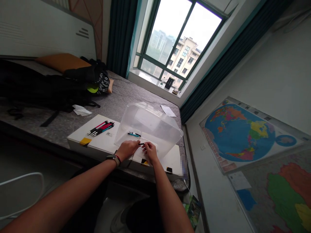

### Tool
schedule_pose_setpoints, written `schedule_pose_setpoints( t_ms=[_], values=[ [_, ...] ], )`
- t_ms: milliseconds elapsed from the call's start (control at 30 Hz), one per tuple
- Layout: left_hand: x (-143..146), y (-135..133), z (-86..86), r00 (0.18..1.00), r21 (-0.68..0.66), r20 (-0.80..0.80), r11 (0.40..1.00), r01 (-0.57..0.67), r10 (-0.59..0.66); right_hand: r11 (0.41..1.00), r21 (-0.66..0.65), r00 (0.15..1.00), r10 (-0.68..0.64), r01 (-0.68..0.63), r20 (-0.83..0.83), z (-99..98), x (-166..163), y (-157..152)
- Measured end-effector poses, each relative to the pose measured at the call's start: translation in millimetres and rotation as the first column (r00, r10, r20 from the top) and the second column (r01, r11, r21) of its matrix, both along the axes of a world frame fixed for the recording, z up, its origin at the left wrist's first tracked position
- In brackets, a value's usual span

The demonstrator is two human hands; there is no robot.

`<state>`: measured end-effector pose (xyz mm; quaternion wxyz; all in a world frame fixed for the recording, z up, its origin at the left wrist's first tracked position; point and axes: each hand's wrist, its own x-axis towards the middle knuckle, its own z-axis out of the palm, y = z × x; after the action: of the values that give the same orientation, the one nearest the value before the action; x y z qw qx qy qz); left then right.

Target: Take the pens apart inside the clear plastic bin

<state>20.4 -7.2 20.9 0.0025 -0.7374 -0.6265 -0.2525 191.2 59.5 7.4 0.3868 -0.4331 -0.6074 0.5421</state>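
Observation:
Above the white cardboard boxes point(91, 125), my left hand point(129, 149) and my right hand point(150, 152) meet at a thin dark pen point(141, 144). Both sets of fingers are closed on it, one hand at each end, and much of it is hidden. Just beyond them a clear plastic bin point(148, 119) lies tipped, its opening facing me. Several blue and dark pen parts point(134, 134) lie by the bin, beyond my left hand. Farther left on the box top is a pile of several red, black and blue pens point(100, 128).
The boxes stand on a grey mattress point(116, 94). Black bags point(48, 87) and a crumpled tissue point(82, 110) lie at the left. A white paper point(168, 110) is behind the bin. A wall with a world map point(240, 132) rises at the right.

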Motion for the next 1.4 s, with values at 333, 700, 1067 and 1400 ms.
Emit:
schedule_pose_setpoints(
  t_ms=[333,700,1067,1400],
  values=[
    [-0.4,-1.2,-1.1,0.999,0.024,-0.036,1.0,0.005,-0.005,0.999,-0.033,0.998,-0.013,0.012,-0.056,3.0,-0.3,-1.8],
    [0.0,-1.3,1.6,0.999,0.034,-0.036,0.999,0.022,-0.021,0.999,0.045,0.998,-0.033,0.031,0.047,-1.1,-3.4,-1.5],
    [-0.1,0.5,-2.1,0.999,0.036,-0.033,0.999,0.026,-0.025,0.998,0.069,0.996,-0.02,0.014,0.088,1.6,-3.6,-0.8],
    [-0.3,0.9,-2.4,0.999,0.036,-0.035,0.999,0.034,-0.033,1.0,0.005,0.998,-0.02,0.019,0.063,1.4,-3.7,0.0]
  ],
)
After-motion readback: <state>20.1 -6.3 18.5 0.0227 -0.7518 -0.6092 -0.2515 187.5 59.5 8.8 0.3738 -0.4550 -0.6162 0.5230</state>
